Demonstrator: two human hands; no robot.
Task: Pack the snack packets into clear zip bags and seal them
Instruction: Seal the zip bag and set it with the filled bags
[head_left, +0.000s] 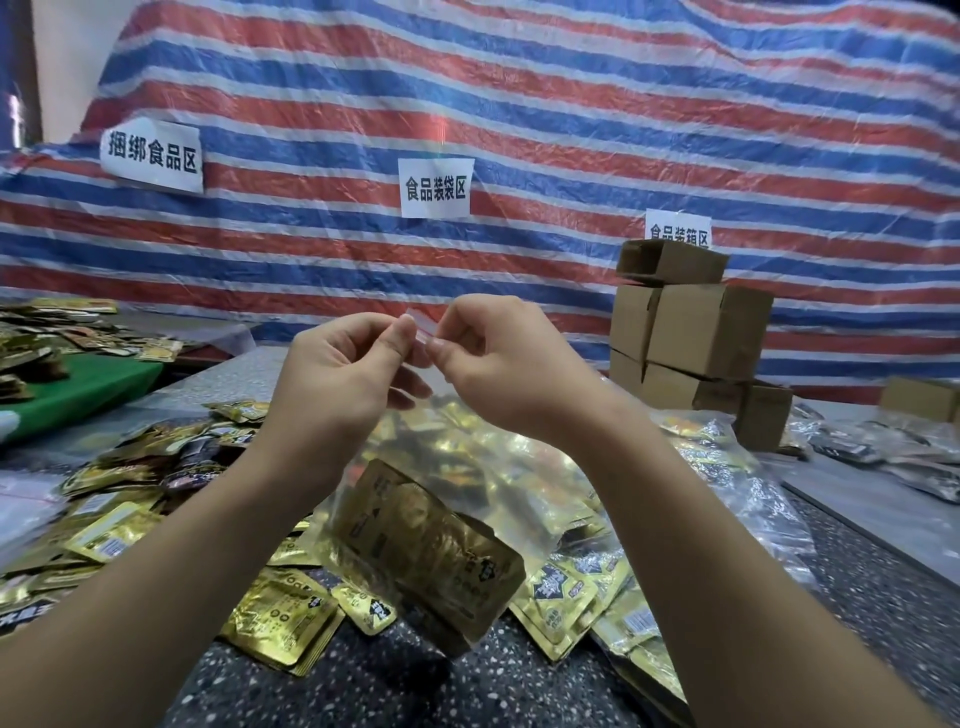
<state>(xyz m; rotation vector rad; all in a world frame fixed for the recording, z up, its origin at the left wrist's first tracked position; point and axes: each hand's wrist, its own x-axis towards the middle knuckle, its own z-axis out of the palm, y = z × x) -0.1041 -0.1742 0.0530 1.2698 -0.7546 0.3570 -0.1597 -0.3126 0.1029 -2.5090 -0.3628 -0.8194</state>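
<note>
Hands first: I see the left hand (345, 364) and the right hand (491, 358) raised together in front of me, fingertips nearly meeting. Each pinches the top strip of a clear zip bag (415, 499), thumb against curled forefinger, the other fingers folded in. The bag hangs down from that pinch between my forearms, and inside it sits a gold snack packet (426, 551), tilted, its lower corner low in the bag above the speckled table (363, 686). Whether the zip strip is fully closed I cannot tell; the plastic is too transparent there.

Under and around the bag I see a heap of loose gold snack packets (283, 618) spread over the table, reaching to the left edge and to the right past my right forearm. To the right lie filled clear bags (748, 467), crinkled and shiny. Behind them stands a stack of cardboard boxes (691, 332), with another box (919, 397) well apart at the far right. A green mat (88, 389) at left carries more packets. A striped tarp (519, 130) forms the backdrop, with three white paper labels (435, 188) stuck on it.
</note>
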